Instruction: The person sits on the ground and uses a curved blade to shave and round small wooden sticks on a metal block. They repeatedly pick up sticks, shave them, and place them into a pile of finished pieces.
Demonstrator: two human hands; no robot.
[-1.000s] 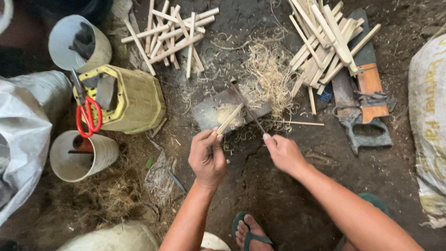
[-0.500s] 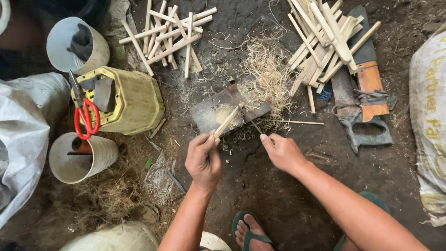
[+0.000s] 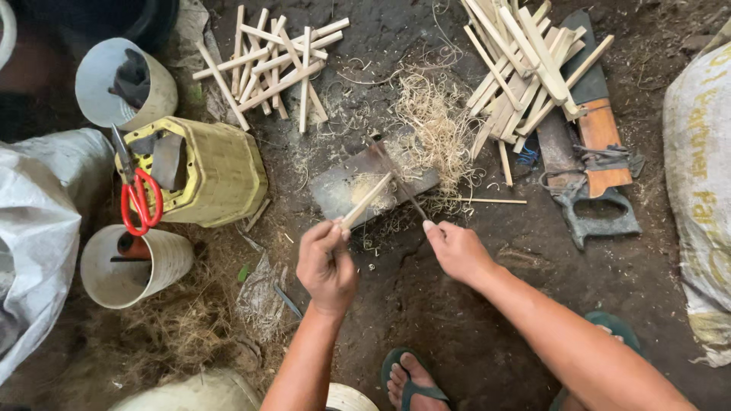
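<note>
While the left hand point(image 3: 326, 262) pinches a pale bamboo stick point(image 3: 366, 200), its far end rests on a flat grey block point(image 3: 343, 190) just beyond the knuckles. Closed around a thin dark blade point(image 3: 400, 185), the right hand point(image 3: 457, 251) lays it across the same block, beside the stick. Curly shavings point(image 3: 434, 125) lie past both grips; red-handled scissors point(image 3: 137, 202) sit well off to the left.
</note>
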